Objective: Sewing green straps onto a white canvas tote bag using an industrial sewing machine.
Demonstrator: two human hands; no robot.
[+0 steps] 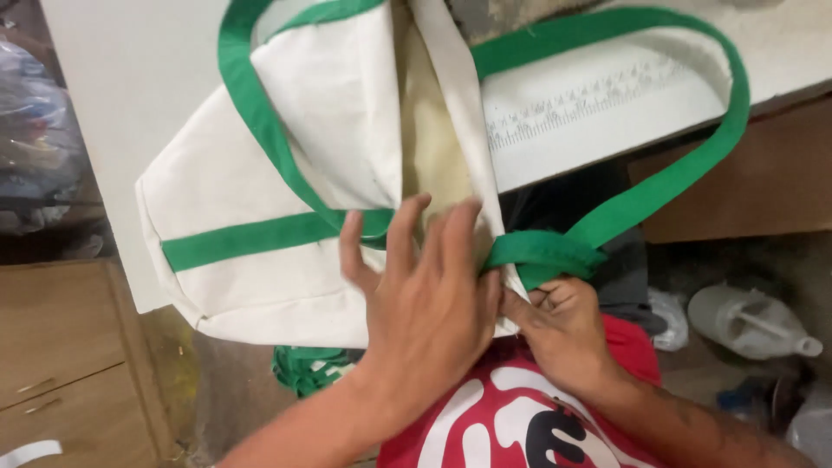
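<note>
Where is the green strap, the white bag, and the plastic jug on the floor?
green strap (685, 165), head view, on the right side of the loop.
white bag (225, 182), head view, on the plain cloth of its side.
plastic jug (745, 321), head view, on the middle of its body.

My left hand (425, 295) lies flat on the cream bag (260, 173), which covers most of the white table (113, 87); bare room remains only toward the left edge. The green strap (659, 173) loops across my right hand (563, 334). Below right, a plastic jug (745, 321) and, I think, bags crowd the floor.
</note>
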